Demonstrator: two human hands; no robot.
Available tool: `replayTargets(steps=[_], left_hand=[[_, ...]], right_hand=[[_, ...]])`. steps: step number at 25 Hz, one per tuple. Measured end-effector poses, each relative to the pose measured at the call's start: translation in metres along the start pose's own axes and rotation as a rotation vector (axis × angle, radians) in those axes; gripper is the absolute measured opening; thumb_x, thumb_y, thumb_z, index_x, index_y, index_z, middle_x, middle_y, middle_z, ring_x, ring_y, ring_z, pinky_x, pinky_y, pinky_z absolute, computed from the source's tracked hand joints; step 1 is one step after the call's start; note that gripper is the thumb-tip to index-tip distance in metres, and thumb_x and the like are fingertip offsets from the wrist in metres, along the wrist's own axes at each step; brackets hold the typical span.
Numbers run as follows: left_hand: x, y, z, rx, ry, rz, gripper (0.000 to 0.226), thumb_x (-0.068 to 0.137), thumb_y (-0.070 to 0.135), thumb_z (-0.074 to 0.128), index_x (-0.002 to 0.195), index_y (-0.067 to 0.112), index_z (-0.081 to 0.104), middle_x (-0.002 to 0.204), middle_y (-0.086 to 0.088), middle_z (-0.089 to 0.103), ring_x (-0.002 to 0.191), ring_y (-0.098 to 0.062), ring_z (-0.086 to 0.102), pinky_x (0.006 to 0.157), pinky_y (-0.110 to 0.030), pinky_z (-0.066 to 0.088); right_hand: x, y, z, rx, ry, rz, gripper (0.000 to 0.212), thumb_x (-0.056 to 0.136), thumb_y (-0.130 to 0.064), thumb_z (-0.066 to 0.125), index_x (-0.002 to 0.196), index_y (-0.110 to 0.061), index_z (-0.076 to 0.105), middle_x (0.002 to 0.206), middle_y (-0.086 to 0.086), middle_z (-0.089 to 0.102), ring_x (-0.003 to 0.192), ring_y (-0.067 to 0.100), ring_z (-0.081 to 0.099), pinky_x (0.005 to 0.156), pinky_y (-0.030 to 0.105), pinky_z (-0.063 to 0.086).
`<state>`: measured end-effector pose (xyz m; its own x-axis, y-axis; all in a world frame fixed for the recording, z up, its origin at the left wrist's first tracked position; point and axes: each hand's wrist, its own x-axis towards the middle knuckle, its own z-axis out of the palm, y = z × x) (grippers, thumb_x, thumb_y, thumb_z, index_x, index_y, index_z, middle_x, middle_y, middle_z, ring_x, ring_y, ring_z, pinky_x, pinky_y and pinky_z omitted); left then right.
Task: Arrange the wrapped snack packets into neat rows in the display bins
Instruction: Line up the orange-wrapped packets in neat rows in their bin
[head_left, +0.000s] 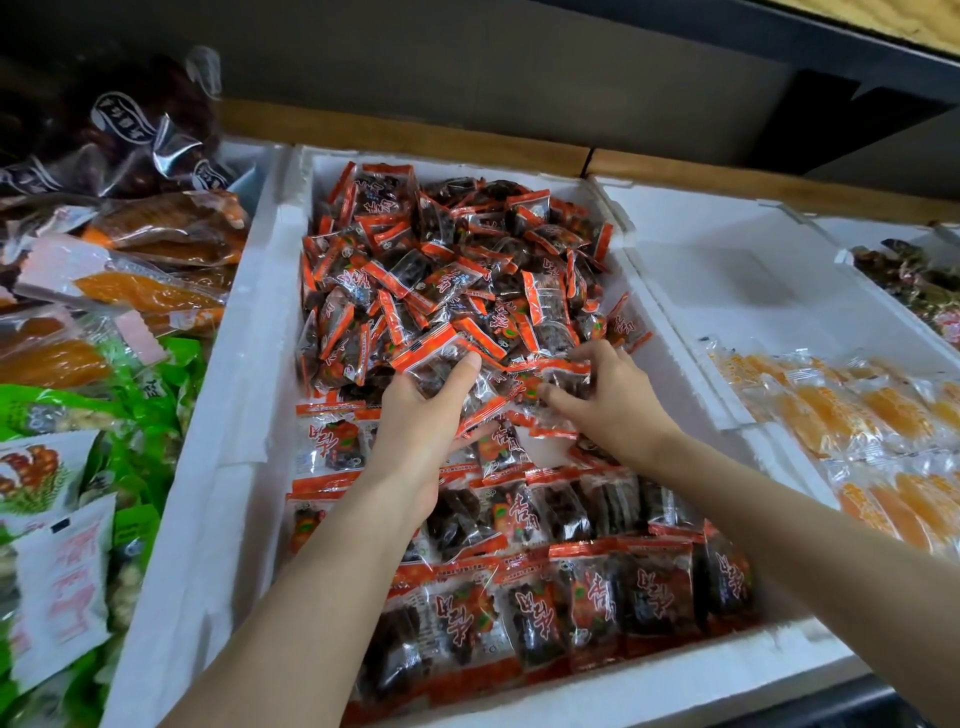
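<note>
A few red-and-clear snack packets (436, 364) are gripped in the left hand (421, 421) over the foam bin (244, 374); the right hand (618, 400) is curled onto the loose heap (457, 260), its hold not discernible; the packets are judged light, crinkly, slippery; sealed edges are best pinched.

The head camera is looking forward and steeply down from above the person's own arms, facing the back of a shelf. It is sitting close: both forearms are entering from the bottom edge, and the left hand (431, 415) and right hand (613, 400) are meeting near the centre over the packets (457, 270). The white foam bin (249, 364) is filling the middle, the neighbouring bin (727, 270) is slipping off the right side, and the wide lens is bowing the wooden ledge (415, 137) across the top
</note>
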<state>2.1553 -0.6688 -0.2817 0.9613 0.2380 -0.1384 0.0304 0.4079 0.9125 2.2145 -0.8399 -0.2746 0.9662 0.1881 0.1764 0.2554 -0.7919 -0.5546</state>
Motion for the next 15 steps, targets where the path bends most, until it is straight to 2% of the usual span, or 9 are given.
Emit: replayTargets(steps=[2, 3, 4, 6, 10, 12, 15], left_hand=[[0.002, -0.002, -0.001, 0.027, 0.003, -0.013, 0.030, 0.090, 0.028, 0.065, 0.110, 0.008, 0.058, 0.112, -0.011, 0.059, 0.107, -0.022, 0.061, 0.073, -0.032, 0.060], [0.002, -0.002, -0.002, 0.038, -0.003, -0.014, 0.026, 0.090, 0.028, 0.065, 0.103, 0.007, 0.057, 0.107, -0.012, 0.057, 0.102, -0.021, 0.060, 0.071, -0.032, 0.060], [0.002, -0.002, -0.002, 0.045, -0.009, -0.007, 0.020, 0.091, 0.027, 0.064, 0.097, 0.011, 0.055, 0.099, -0.010, 0.054, 0.096, -0.021, 0.057, 0.069, -0.031, 0.060], [0.001, -0.001, -0.002, 0.049, -0.015, 0.009, 0.014, 0.091, 0.026, 0.063, 0.096, 0.017, 0.054, 0.090, -0.003, 0.046, 0.091, -0.021, 0.051, 0.064, -0.027, 0.059], [0.002, -0.003, -0.001, 0.084, 0.012, -0.010, 0.032, 0.091, 0.028, 0.064, 0.110, 0.002, 0.058, 0.096, -0.004, 0.048, 0.093, -0.023, 0.053, 0.059, -0.023, 0.057], [0.003, -0.003, -0.002, 0.086, 0.010, -0.007, 0.034, 0.091, 0.028, 0.064, 0.112, 0.001, 0.058, 0.098, -0.005, 0.049, 0.093, -0.022, 0.053, 0.060, -0.025, 0.057], [0.003, -0.002, -0.002, 0.101, -0.004, -0.013, 0.023, 0.091, 0.029, 0.064, 0.103, 0.010, 0.057, 0.093, -0.005, 0.048, 0.087, -0.020, 0.051, 0.059, -0.024, 0.057]], right_hand=[[0.002, 0.001, 0.006, -0.025, -0.237, 0.041, 0.046, 0.082, -0.050, 0.063, 0.113, -0.017, 0.055, 0.106, -0.002, 0.059, 0.074, 0.009, 0.059, 0.061, 0.015, 0.046], [0.003, 0.003, 0.011, -0.058, -0.344, 0.065, 0.045, 0.082, -0.051, 0.062, 0.110, -0.017, 0.059, 0.103, -0.002, 0.061, 0.073, 0.009, 0.060, 0.064, 0.018, 0.047], [0.005, 0.004, 0.013, -0.083, -0.380, 0.084, 0.042, 0.082, -0.050, 0.063, 0.108, -0.017, 0.062, 0.101, -0.002, 0.062, 0.075, 0.010, 0.061, 0.067, 0.020, 0.047], [0.011, 0.006, 0.015, -0.099, -0.295, 0.094, 0.037, 0.081, -0.044, 0.067, 0.105, -0.016, 0.062, 0.097, -0.002, 0.061, 0.075, 0.010, 0.057, 0.058, 0.016, 0.042], [0.021, 0.004, 0.023, -0.114, -0.085, 0.107, 0.044, 0.083, -0.033, 0.069, 0.115, -0.006, 0.058, 0.085, 0.000, 0.057, 0.062, 0.007, 0.049, 0.046, 0.014, 0.036], [0.025, 0.002, 0.027, -0.129, -0.048, 0.097, 0.045, 0.084, -0.032, 0.068, 0.117, -0.005, 0.054, 0.096, 0.004, 0.058, 0.065, 0.009, 0.048, 0.048, 0.014, 0.034], [0.022, 0.005, 0.029, -0.159, -0.081, 0.094, 0.049, 0.083, -0.041, 0.066, 0.115, -0.009, 0.047, 0.114, 0.010, 0.054, 0.079, 0.015, 0.049, 0.066, 0.022, 0.038]])
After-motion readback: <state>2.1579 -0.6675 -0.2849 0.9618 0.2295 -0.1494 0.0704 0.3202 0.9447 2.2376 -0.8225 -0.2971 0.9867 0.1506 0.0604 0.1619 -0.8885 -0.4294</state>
